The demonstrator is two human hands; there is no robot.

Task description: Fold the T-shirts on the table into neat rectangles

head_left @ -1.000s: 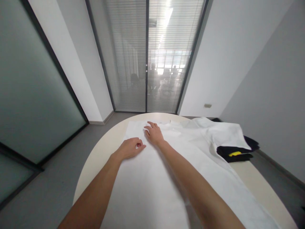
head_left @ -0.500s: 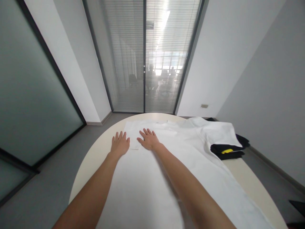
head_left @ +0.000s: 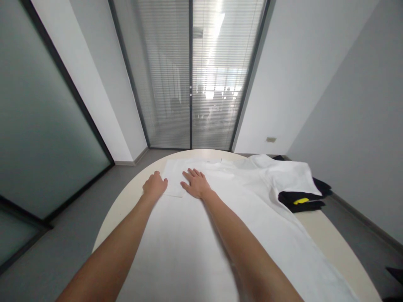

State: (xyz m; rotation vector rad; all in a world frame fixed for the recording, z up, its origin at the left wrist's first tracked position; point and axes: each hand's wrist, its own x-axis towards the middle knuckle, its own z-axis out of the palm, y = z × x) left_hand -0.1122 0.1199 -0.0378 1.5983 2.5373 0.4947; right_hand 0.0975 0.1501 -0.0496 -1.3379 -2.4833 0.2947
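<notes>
A white T-shirt point(head_left: 185, 235) is spread over the round table, its left side folded inward and the short folded sleeve point(head_left: 174, 180) lying on top. My right hand point(head_left: 197, 184) rests flat on the shirt just right of that sleeve, fingers stretched out and a little apart. At the left edge of the fold is my left hand point(head_left: 154, 185), its fingers curled down over the cloth's edge and the thumb pointing right on the fabric. The fingertips of this hand are mostly hidden. On the right, the other sleeve point(head_left: 291, 176) stays spread out.
Dark folded cloth point(head_left: 305, 205) with a yellow item point(head_left: 301, 201) lies at the table's right edge, partly under the right sleeve. The pale round tabletop point(head_left: 126, 205) shows at the left. Beyond it stand a glass door with blinds point(head_left: 170, 84) and white walls.
My left hand has shifted slightly left, and its fingers, flat and spread before, have curled at the shirt's edge. The right hand has stayed nearly in place.
</notes>
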